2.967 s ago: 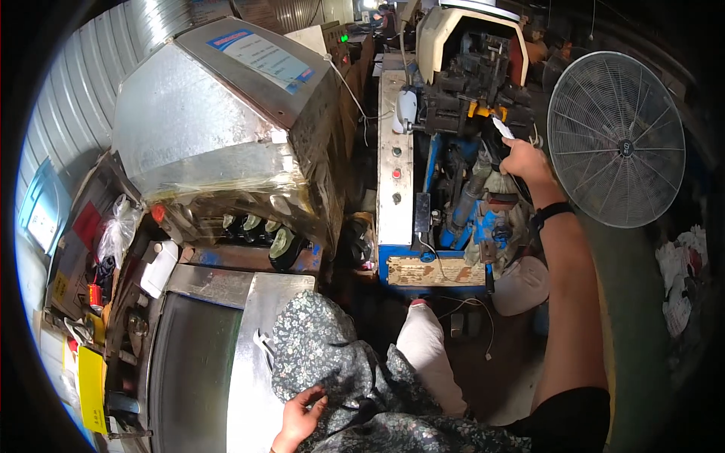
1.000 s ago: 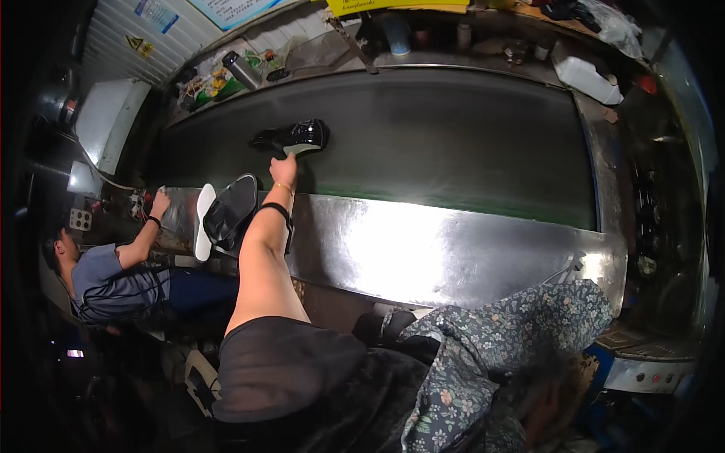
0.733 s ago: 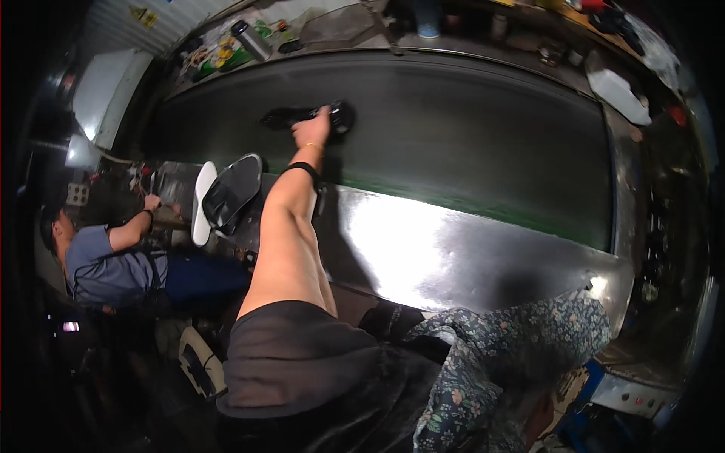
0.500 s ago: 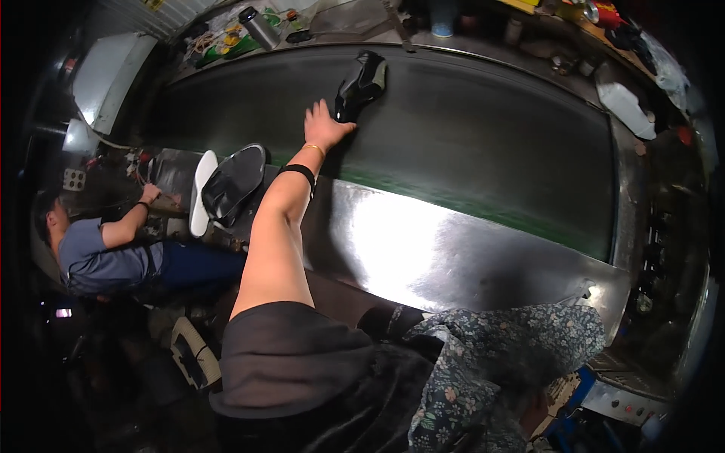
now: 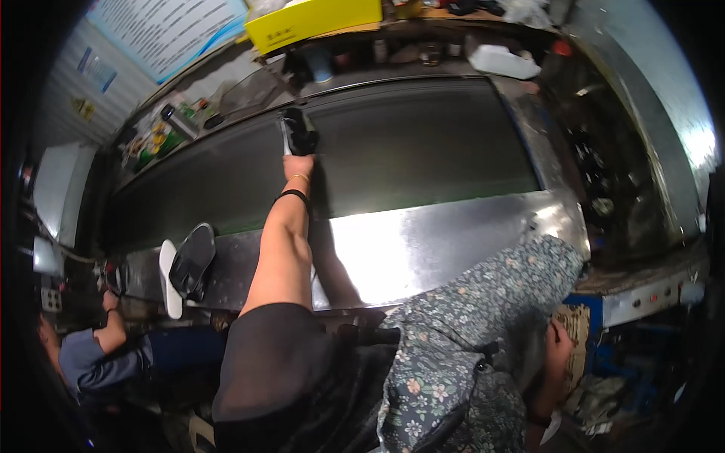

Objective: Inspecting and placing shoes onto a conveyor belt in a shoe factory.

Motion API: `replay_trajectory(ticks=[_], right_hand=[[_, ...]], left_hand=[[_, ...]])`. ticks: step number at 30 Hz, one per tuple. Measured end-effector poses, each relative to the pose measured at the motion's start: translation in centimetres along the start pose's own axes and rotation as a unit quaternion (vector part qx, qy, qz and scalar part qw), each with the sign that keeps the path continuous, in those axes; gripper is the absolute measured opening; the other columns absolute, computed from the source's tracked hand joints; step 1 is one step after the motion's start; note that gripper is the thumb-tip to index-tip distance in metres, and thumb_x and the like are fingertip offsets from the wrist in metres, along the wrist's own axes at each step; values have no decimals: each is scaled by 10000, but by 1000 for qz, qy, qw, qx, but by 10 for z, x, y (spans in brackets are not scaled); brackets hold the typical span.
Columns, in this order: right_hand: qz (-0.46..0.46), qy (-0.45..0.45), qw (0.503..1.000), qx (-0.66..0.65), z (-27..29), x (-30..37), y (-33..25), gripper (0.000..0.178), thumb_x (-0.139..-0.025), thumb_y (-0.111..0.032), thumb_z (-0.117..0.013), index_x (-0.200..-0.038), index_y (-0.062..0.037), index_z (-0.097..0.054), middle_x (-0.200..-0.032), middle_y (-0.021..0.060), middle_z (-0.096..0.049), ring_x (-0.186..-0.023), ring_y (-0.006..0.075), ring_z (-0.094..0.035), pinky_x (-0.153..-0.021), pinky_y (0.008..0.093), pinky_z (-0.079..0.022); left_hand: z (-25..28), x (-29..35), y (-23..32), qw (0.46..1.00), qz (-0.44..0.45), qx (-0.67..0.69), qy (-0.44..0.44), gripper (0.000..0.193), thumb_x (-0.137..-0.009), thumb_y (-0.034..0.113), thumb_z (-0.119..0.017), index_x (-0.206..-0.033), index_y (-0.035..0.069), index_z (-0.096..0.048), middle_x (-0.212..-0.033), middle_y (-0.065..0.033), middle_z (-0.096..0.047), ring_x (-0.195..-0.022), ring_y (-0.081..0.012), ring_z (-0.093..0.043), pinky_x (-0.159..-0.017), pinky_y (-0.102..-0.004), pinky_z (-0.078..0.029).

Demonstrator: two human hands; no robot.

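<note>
My left hand (image 5: pixel 298 164), its arm stretched far out, is closed on the near end of a black shoe (image 5: pixel 303 132) with a pale edge along one side. The shoe is over the dark conveyor belt (image 5: pixel 408 143); whether it touches the belt I cannot tell. Lower right, beside the flowered cloth (image 5: pixel 445 340), is my right hand (image 5: pixel 559 346). Its fingers are partly hidden and blurred. Left of my arm, on the metal ledge (image 5: pixel 393 241), lie a white shoe sole (image 5: pixel 171 281) and a black sole-shaped piece (image 5: pixel 193 260) side by side.
Left, a person in a grey-blue shirt (image 5: pixel 94 362) works close to the ledge. Behind the belt are a metal flask (image 5: pixel 180 121), a blue cup (image 5: pixel 320 66), a white jug (image 5: pixel 502 62) and a yellow box (image 5: pixel 313 24). A control panel (image 5: pixel 642 300) stands at right.
My left hand, spread beside the shoe before, has closed on its near end. The view has shifted, bringing my right hand into clearer sight at lower right.
</note>
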State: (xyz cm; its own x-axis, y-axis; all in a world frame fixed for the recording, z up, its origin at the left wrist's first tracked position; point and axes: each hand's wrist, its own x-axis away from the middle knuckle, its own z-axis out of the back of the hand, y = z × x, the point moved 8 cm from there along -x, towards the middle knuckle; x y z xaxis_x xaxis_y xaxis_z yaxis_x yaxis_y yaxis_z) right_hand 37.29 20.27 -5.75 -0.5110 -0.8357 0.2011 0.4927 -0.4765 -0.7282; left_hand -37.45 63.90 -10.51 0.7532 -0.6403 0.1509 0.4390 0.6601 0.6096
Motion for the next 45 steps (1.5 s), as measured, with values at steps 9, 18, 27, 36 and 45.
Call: replay_trajectory(ticks=[9,18,27,36,45], right_hand=[[-10,116,979,-170,17,28,43,280,-924,-147,-624,-1113,56,-664,-1072,173,-700,-1027,210,-655,-910,328,-489],[382,195,865,-261,71,20,-196,522,-970,-262,-590,-1393,8,-448,-1382,152,-528,-1252,242,-525,-1044,339,-402],[171,198,965,4,70,40,-158,262,-861,-161,-700,-1067,-1,-672,-868,205,-685,-746,357,-678,-640,389,-536],[38,155,987,-4,58,-10,-81,368,-905,-400,-639,-1044,-68,-717,-773,236,-659,-765,397,-667,-672,401,-531],[-1,175,942,-287,-36,32,-20,275,-985,-164,-526,-1161,30,-610,-877,108,-695,-843,162,-633,-798,318,-496]], left_hand=[[-26,242,64,743,40,269,-611,330,-739,242,-655,-932,-25,-663,-875,-153,-697,-766,-276,-679,-798,-379,-562],[-20,583,18,102,296,190,-931,733,-934,572,-468,-1413,21,-405,-1319,-224,-545,-1017,-330,-611,-840,-460,-530],[-97,704,147,504,-45,110,-855,392,-1009,405,-469,-925,63,-642,-783,-36,-646,-629,-126,-590,-588,-276,-488],[-155,712,170,532,-565,-53,-628,430,-1005,325,-477,-1260,-8,-570,-1038,-137,-688,-1038,-245,-642,-933,-364,-480],[-172,696,179,439,-530,-21,-726,437,-891,218,-697,-1280,64,-570,-1123,-59,-657,-1014,-157,-613,-886,-302,-496]])
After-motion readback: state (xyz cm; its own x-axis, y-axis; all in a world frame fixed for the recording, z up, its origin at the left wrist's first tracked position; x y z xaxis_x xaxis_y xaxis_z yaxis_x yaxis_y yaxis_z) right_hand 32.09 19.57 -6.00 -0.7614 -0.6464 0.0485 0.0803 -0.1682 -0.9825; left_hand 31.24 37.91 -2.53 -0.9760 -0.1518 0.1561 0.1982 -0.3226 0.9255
